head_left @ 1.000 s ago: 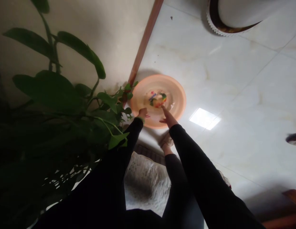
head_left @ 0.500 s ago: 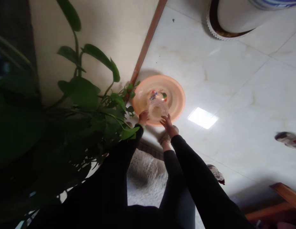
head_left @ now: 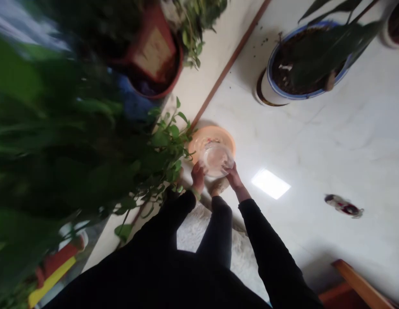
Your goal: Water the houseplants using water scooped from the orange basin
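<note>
A translucent bowl point(head_left: 215, 159) is held between two bare hands, gripped at opposite sides of its rim. The left hand point(head_left: 198, 175) is closed on the left side, its wrist circled by a pale green band point(head_left: 196, 194); the right hand point(head_left: 233, 175) is set against the right side, its fingers partly seen through the clear wall. The grip is spread to the bowl's width; the placement of each thumb cannot be made out owing to blur. The bowl is positioned over the near part of an orange basin point(head_left: 231, 140), whose near rim is covered by it; whether the two are in contact cannot be determined. Coloured markings are seen in the basin beyond the bowl. The basin is placed on a pale tiled floor point(head_left: 299, 141), beside a brown skirting strip point(head_left: 230, 64), and is brushed at its left edge by trailing leaves point(head_left: 173, 137). A shod foot point(head_left: 219, 186) is noted just below the bowl. At upper right, a blue-rimmed planter point(head_left: 273, 86) filled with soil is observed; at right, a shoe point(head_left: 344, 206) is seen lying well apart.
</note>
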Action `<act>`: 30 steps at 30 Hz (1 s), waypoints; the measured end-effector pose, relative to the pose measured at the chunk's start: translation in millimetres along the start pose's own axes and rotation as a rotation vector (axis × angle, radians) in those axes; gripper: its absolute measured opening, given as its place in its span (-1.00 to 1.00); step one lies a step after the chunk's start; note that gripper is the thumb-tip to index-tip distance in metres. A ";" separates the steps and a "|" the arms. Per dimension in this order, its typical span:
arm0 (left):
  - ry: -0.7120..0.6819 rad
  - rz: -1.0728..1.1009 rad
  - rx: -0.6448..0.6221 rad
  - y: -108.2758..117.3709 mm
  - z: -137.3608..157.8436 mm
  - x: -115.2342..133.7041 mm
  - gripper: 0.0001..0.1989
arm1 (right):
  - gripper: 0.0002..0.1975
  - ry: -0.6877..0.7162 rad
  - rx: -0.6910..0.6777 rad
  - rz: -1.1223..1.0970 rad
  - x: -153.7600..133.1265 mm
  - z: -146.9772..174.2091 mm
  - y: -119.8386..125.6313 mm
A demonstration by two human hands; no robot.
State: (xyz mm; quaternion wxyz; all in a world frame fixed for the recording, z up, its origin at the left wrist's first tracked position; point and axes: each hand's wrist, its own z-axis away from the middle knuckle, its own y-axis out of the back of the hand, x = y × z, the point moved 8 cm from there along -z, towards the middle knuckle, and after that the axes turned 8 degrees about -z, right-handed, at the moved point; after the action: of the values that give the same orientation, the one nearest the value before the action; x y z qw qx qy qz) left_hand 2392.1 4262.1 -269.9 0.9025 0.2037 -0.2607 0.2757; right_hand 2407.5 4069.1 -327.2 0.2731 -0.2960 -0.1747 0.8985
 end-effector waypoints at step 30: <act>-0.380 0.396 -0.421 121.2 401.5 209.0 -0.08 | -0.36 -0.056 -0.405 0.549 -251.0 351.8 -219.5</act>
State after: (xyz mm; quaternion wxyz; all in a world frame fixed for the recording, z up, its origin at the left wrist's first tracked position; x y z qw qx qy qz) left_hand 2323.8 4231.3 192.7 0.7891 0.0060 -0.5097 0.3426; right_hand 2441.5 4039.8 155.4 -0.0483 -0.3556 -0.2705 0.8933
